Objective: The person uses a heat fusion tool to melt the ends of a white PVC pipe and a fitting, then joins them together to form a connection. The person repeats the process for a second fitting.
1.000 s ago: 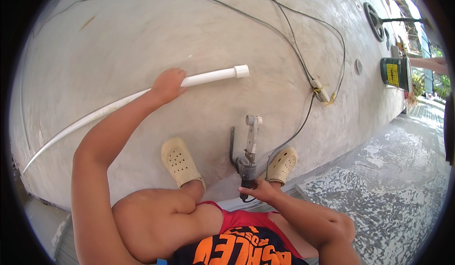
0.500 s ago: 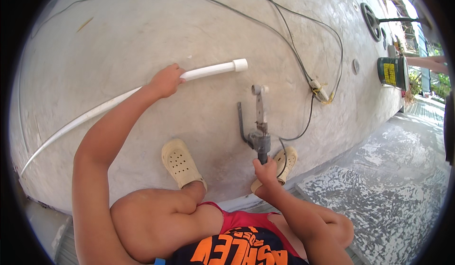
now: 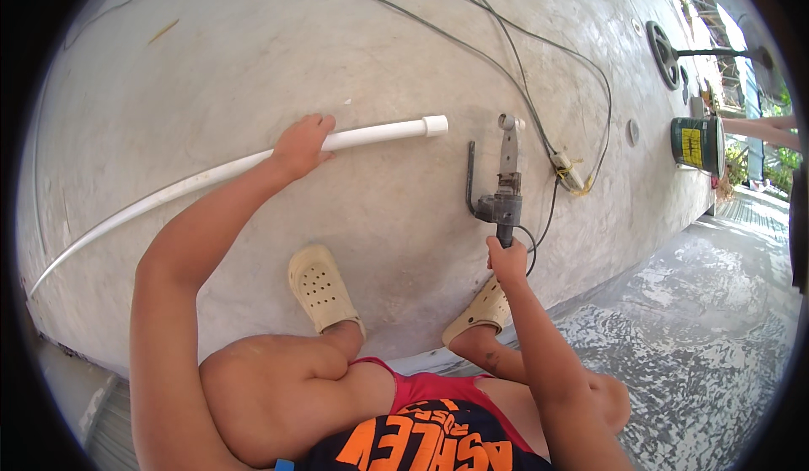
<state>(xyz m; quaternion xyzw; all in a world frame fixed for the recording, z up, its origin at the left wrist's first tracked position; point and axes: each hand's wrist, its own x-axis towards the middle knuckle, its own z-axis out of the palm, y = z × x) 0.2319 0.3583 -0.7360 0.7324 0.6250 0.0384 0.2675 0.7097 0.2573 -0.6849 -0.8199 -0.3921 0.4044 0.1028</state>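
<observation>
My left hand (image 3: 301,147) is wrapped round a long white plastic pipe (image 3: 375,134) near its right end. A short white coupling (image 3: 436,125) caps that end, and the other end runs off toward the lower left. In my right hand (image 3: 508,260) is the black handle of a pipe fusion welder (image 3: 509,180), its flat metal plate pointing away from me. Round heating sockets show at the plate's tip, to the right of the coupling and apart from it. A bent black support rod (image 3: 470,176) stands out along the tool's left side.
A white power strip (image 3: 570,173) with yellow ties lies right of the welder. Dark cords (image 3: 404,13) loop across the grey concrete floor. At the far right are a dark green bucket (image 3: 698,145), another person's arm or leg, and a black round stand base (image 3: 662,55).
My right hand has carried the welder forward and to the right, away from my right foot. The pipe and my left hand have shifted slightly right and nearer.
</observation>
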